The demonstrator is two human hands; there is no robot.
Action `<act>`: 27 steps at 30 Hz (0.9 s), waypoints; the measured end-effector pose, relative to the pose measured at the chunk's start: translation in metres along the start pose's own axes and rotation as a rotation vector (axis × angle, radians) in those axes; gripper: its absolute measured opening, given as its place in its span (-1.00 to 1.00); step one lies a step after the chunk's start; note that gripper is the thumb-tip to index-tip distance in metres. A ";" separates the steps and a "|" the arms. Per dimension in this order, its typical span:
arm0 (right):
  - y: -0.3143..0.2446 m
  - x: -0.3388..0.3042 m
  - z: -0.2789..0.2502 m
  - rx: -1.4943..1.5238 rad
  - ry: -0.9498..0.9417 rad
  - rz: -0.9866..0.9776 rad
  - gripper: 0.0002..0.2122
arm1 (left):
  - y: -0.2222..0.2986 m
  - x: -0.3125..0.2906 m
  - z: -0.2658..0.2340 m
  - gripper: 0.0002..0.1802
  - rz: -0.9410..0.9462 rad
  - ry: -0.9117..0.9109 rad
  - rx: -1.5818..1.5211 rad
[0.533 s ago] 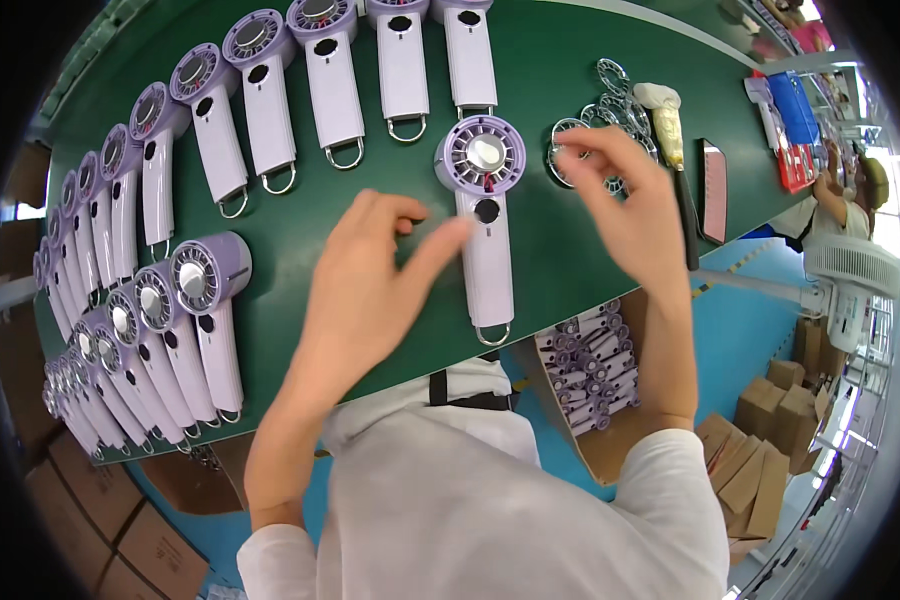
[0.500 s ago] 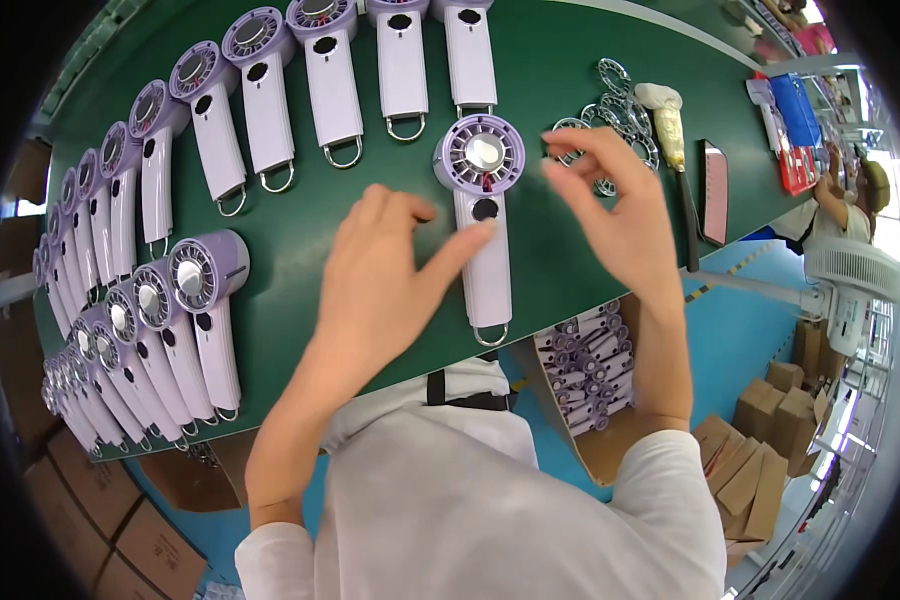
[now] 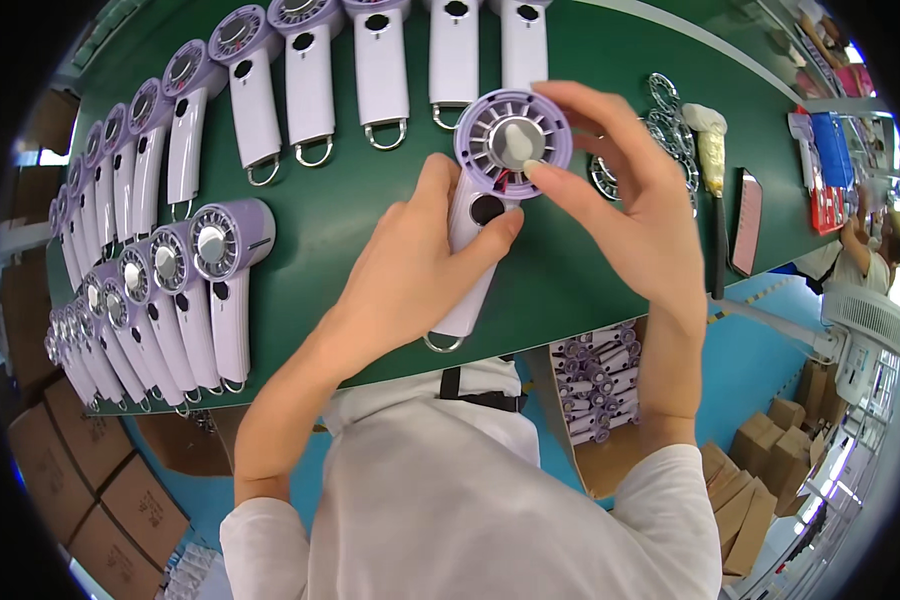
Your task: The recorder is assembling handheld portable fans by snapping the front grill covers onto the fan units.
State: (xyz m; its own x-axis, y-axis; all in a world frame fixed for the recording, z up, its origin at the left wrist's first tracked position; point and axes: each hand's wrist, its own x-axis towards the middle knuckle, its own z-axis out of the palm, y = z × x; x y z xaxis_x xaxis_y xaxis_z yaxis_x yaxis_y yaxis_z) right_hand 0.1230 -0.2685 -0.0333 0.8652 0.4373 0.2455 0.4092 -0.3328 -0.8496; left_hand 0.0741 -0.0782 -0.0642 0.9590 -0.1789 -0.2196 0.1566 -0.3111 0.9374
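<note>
A lilac handheld fan [image 3: 518, 145] with a round slatted head and mirror-like centre is tilted over the green table in front of me. My left hand [image 3: 410, 260] wraps its handle, thumb across the front just below the dark oval button. At the head, my right hand [image 3: 635, 190] curls round the right side, fingertips on the upper rim and thumb over the face. Whether a small part sits under those fingertips is hidden. Just beyond the right hand lies a pile of chrome rings [image 3: 672, 140], partly covered by it.
Lilac fans [image 3: 260, 105] line the table's far and left sides, with another row [image 3: 232, 310] nearer me. A mallet with a wrapped head [image 3: 710, 150] and a pink-faced dark slab [image 3: 748, 222] lie right. Below the edge stands a carton of fans [image 3: 600, 465]. Another person works far right.
My left hand has closed round the fan's handle, and the fan has tilted, its head up and right. My right hand has moved from beside the fan onto its head. The view has shifted slightly.
</note>
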 end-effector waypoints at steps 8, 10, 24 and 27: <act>-0.021 0.022 0.018 -0.035 -0.066 -0.040 -0.50 | 0.003 -0.012 -0.033 -0.55 -0.032 0.003 -0.100; -0.023 0.024 0.025 -0.049 -0.048 -0.024 -0.49 | 0.002 -0.015 -0.038 -0.56 -0.031 0.006 -0.107; -0.032 0.032 0.048 0.061 -0.074 0.089 -0.49 | -0.014 -0.025 -0.045 -0.62 -0.061 0.077 -0.118; -0.031 0.031 0.055 0.195 -0.054 0.122 -0.50 | -0.014 -0.026 -0.044 -0.61 -0.057 0.094 -0.151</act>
State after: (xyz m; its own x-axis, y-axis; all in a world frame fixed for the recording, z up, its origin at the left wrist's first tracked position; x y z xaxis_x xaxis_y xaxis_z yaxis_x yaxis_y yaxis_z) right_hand 0.1211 -0.1983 -0.0249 0.8858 0.4498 0.1140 0.2339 -0.2207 -0.9469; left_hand 0.0571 -0.0277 -0.0597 0.9644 -0.0744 -0.2536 0.2380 -0.1731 0.9557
